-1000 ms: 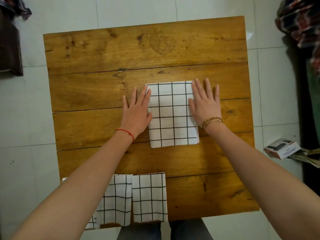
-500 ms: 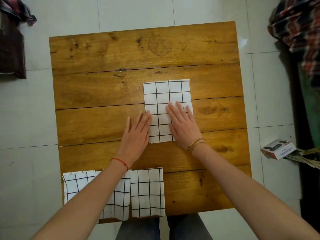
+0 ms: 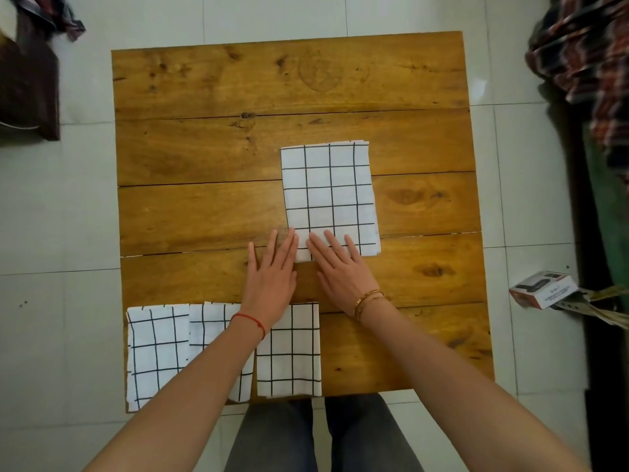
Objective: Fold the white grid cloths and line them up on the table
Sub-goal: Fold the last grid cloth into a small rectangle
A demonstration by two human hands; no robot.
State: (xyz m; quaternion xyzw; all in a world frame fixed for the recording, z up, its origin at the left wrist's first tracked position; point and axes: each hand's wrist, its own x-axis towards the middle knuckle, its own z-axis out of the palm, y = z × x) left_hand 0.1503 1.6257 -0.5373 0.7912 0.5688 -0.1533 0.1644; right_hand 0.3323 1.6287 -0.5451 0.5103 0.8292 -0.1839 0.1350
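Since a second ago both hands have been drawn down along the folded cloth (image 3: 329, 199) from its upper half to its lower edge, where they now lie side by side at its lower-left corner. The left hand (image 3: 272, 277) was flat beside the cloth's left edge and is now mostly on the table (image 3: 204, 148), its fingers (image 3: 289, 243) straight and just touching that corner. The right hand (image 3: 340, 274) was at the right edge and is now flat with straight fingers pressed on the lower edge; nothing is gripped by either hand. The sweep is judged to be a smoothing stroke, so the folding of this cloth seems finished and only its placing in the row is left.

At the lower left of the frame three folded cloths are lined up along the near table edge: one at the left (image 3: 156, 352), a middle one (image 3: 214, 332) largely hidden by the left forearm, and a third (image 3: 289, 352) just right of it. Free table remains right of the third, where the fourth is expected to go.

The cloth in hand lies flat, centre-right of the frame: a white upright rectangle with thin black grid lines, its layers showing slightly at the top edge, well apart from the row
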